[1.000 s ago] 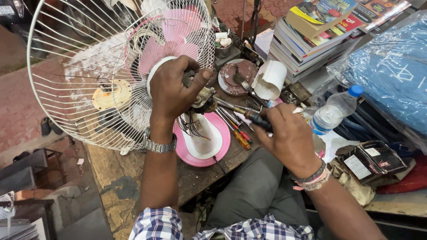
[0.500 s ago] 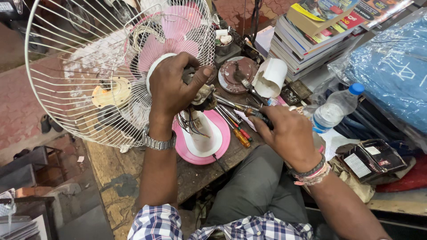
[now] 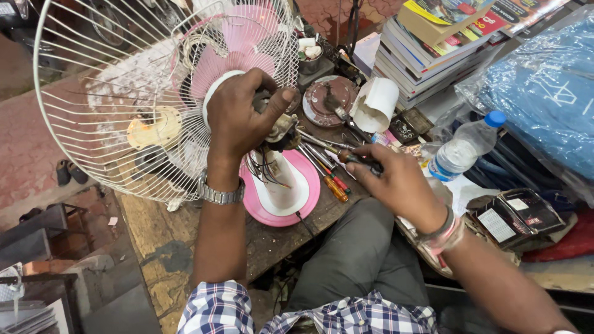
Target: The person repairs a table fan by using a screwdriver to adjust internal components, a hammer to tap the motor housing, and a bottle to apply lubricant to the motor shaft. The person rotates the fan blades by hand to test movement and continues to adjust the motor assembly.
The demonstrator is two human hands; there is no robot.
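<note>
- Cluttered wooden workbench [image 3: 179, 241]; stack of books [image 3: 433, 49] and a plastic water bottle [image 3: 461, 148] off to the right.
- Left hand [image 3: 238, 117] closed around the fan motor [image 3: 278, 127] behind the white wire fan guard [image 3: 124, 93], thumb out over the top.
- Right hand [image 3: 399, 182] closed on a screwdriver [image 3: 337, 151], tip at the motor.
- Since a second ago: right hand has dropped slightly; the left's grip is unchanged. Work remains at the same spot on the motor.
- Pink base [image 3: 284, 192] directly below; spare screwdrivers [image 3: 331, 182] beside it.

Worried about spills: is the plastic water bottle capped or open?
Capped: the water bottle has its blue cap on and leans tilted among the clutter.
</note>
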